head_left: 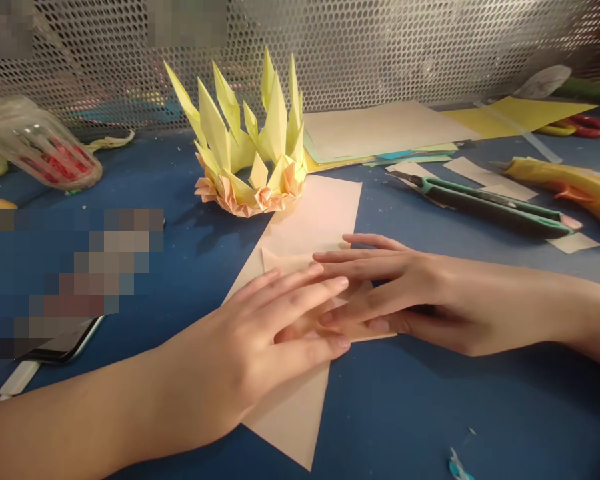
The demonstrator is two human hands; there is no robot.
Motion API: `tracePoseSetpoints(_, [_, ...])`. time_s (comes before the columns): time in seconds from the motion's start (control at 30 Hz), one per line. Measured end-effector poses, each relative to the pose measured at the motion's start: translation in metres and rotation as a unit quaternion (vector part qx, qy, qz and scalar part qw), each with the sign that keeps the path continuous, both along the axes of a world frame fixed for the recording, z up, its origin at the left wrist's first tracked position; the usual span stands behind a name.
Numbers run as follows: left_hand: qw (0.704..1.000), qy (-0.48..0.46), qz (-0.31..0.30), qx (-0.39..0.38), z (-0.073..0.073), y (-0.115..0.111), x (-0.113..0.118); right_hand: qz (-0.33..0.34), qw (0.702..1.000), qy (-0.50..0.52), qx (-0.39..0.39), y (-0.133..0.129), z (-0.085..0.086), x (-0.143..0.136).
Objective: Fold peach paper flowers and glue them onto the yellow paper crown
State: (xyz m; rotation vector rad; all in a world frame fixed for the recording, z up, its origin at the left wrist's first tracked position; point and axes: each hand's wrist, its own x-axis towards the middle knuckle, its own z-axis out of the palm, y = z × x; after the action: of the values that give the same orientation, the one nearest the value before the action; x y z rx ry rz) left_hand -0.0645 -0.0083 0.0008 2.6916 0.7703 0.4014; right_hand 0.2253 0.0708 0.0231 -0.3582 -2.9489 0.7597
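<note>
A long pale pink paper strip lies slantwise on the blue table. On top of it is a smaller folded piece of pale paper, mostly covered by both hands. My left hand rests palm down on the folded piece with its fingers stretched out. From the right, my right hand reaches over the same piece, fingers spread, their tips touching the paper beside my left fingertips. Just behind the strip stands a yellow folded-paper crown with orange-pink paper flowers around its base.
On the right lie a green and black cutter, paper scraps, a yellow wrapped object and red scissors handles. Stacked paper sheets sit behind. At left are a tipped jar and a phone. Metal mesh stands behind.
</note>
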Motion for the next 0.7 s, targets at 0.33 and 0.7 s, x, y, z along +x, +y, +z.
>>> tracePoseSetpoints(0.33, [0.999,-0.035,0.011,-0.038,0.012,0.011,-0.006,0.013,0.999,0.049,0.018,0.001,0.001,0.003])
tracePoseSetpoints(0.7, [0.984,-0.129,0.090,-0.079,0.005,0.017,0.000,0.012,0.999,0.041,0.000,0.001,-0.003,0.004])
